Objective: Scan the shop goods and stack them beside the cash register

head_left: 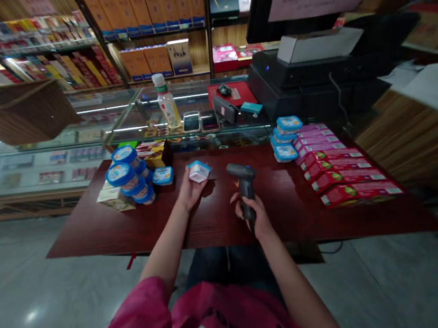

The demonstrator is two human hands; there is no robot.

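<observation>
My left hand [191, 190] is closed around a small plastic tub [199, 171] with a blue rim, tilted so that a barcode side shows. In my right hand [254, 210] is a dark barcode scanner [245, 179], held upright by its handle, its head at about the height of the tub. A gap separates scanner and tub. Left of my left hand, a similar blue-lidded tub [163, 176] lies on the brown table [218, 222]. Beside it stand stacked round tubs [128, 178] with blue lids.
On the right are stacked blue tubs [284, 137] and rows of pink and red boxes [348, 174]. Behind the table, a glass counter [195, 103] bears a bottle [167, 101], phones [200, 121] and a black register [297, 82]. A wicker basket [16, 111] is at far left.
</observation>
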